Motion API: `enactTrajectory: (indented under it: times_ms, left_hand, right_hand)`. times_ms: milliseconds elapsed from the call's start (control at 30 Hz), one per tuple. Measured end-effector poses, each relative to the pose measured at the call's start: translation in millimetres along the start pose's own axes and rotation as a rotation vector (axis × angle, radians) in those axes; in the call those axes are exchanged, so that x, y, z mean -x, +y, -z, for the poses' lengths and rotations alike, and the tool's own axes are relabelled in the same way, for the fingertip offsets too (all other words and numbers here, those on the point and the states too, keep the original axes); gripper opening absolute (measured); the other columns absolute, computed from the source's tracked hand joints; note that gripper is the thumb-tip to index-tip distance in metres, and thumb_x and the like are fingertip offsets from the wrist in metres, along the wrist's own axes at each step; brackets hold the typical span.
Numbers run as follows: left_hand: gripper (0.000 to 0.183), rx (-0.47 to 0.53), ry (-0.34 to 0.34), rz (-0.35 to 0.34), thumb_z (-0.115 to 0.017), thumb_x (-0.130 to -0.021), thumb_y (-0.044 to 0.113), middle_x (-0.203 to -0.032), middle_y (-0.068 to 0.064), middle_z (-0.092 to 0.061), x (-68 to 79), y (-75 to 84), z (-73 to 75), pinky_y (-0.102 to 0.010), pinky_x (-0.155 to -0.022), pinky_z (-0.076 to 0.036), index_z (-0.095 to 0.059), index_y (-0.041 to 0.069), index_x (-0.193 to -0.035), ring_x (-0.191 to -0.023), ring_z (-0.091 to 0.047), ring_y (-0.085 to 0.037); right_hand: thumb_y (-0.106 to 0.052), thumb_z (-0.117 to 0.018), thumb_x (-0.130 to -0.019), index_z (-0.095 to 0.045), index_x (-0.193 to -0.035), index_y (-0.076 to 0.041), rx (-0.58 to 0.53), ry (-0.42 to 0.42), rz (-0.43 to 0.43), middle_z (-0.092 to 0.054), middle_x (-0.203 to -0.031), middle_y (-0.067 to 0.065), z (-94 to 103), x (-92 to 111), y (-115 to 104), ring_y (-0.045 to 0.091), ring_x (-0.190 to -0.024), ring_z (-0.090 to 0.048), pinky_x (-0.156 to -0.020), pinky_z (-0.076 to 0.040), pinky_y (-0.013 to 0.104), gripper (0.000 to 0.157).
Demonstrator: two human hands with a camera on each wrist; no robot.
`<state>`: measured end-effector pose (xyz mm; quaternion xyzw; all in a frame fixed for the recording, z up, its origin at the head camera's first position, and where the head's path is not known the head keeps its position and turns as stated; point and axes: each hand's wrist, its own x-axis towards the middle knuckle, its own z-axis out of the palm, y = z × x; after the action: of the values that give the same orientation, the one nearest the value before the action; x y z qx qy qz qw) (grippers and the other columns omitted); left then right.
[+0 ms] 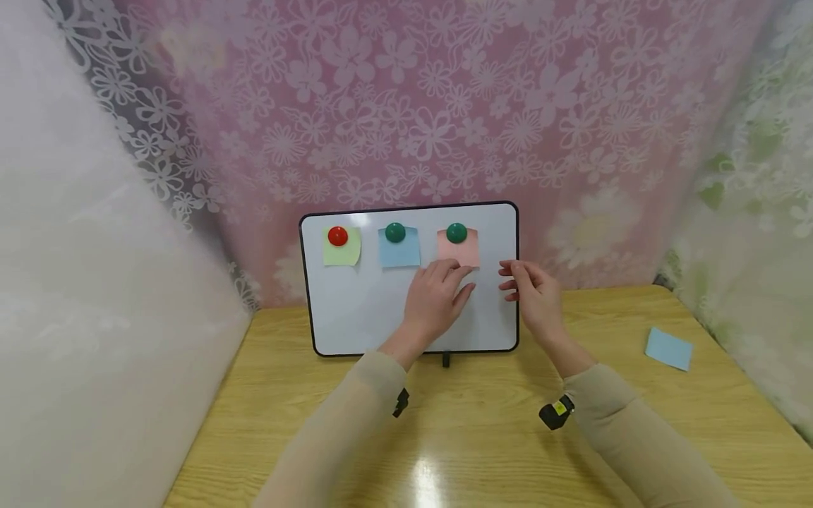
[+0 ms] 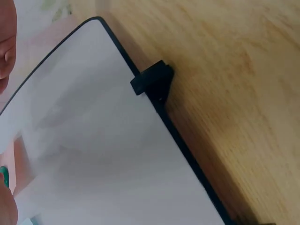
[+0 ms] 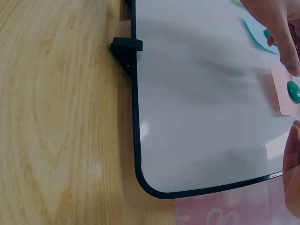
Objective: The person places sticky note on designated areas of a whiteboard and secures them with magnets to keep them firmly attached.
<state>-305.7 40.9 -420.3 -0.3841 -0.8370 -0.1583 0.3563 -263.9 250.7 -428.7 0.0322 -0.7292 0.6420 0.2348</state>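
A whiteboard [image 1: 362,310] with a dark frame stands on the table, carrying three sticky notes under round magnets. The green note [image 1: 341,255] hangs at left under a red magnet [image 1: 338,236]. In the middle is a blue note [image 1: 400,252] with a green magnet [image 1: 395,232]; at right, a pink note [image 1: 458,248] with another green magnet [image 1: 456,233]. My left hand [image 1: 435,300] is just below the pink note, fingers loosely bent, nothing seen in them. Near the board's right edge, my right hand [image 1: 538,296] has relaxed fingers and holds nothing visible.
A loose blue sticky note [image 1: 669,349] lies on the wooden table [image 1: 495,423] at the right. A black foot [image 2: 154,82] supports the board's lower edge. Flowered curtain [image 1: 406,127] hangs behind the board, with pale sheets on both sides.
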Motion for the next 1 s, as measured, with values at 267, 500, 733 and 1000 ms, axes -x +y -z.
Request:
enactTrajectory:
  times_ms: [267, 500, 733, 1000]
  left_hand:
    - [0.029, 0.165, -0.093, 0.067, -0.077, -0.102, 0.031, -0.116, -0.003, -0.069, 36.2, 6.1, 0.8, -0.036, -0.087, -0.058, -0.077, 0.011, -0.123, -0.105, -0.067, -0.020]
    - [0.032, 0.243, -0.221, 0.126, -0.073, -0.104, 0.037, -0.118, 0.000, -0.069, 70.5, 11.6, 5.7, -0.033, -0.093, -0.057, -0.077, 0.012, -0.123, -0.108, -0.067, -0.018]
    - [0.031, 0.315, -0.347, 0.181, -0.074, -0.104, 0.035, -0.123, 0.001, -0.069, 100.7, 5.7, 11.7, -0.034, -0.094, -0.057, -0.076, 0.012, -0.123, -0.112, -0.067, -0.018]
    - [0.031, 0.387, -0.476, 0.262, -0.071, -0.106, 0.037, -0.123, 0.004, -0.071, 132.9, -8.2, 29.0, -0.035, -0.094, -0.058, -0.076, 0.014, -0.126, -0.113, -0.068, -0.017]
  right_hand:
    - [-0.030, -0.051, -0.116, -0.067, -0.136, 0.005, 0.054, -0.167, -0.028, -0.067, -0.128, 0.028, 13.7, 13.0, 8.1, 0.019, -0.095, -0.071, -0.077, -0.062, 0.028, 0.044]
    - [-0.029, -0.051, -0.116, -0.065, -0.142, 0.003, 0.175, -0.303, -0.073, -0.067, -0.133, 0.025, 31.5, 23.5, 15.9, 0.027, -0.104, -0.071, -0.083, -0.063, 0.035, 0.043]
    - [-0.030, -0.052, -0.116, -0.064, -0.142, 0.003, 0.248, -0.405, -0.126, -0.066, -0.139, 0.024, 50.8, 29.1, 25.1, 0.033, -0.110, -0.069, -0.087, -0.062, 0.039, 0.044]
    - [-0.029, -0.056, -0.114, -0.067, -0.142, -0.005, 0.489, -0.490, -0.051, -0.070, -0.134, 0.018, 86.1, 39.6, 37.9, 0.036, -0.110, -0.069, -0.086, -0.061, 0.043, 0.038]
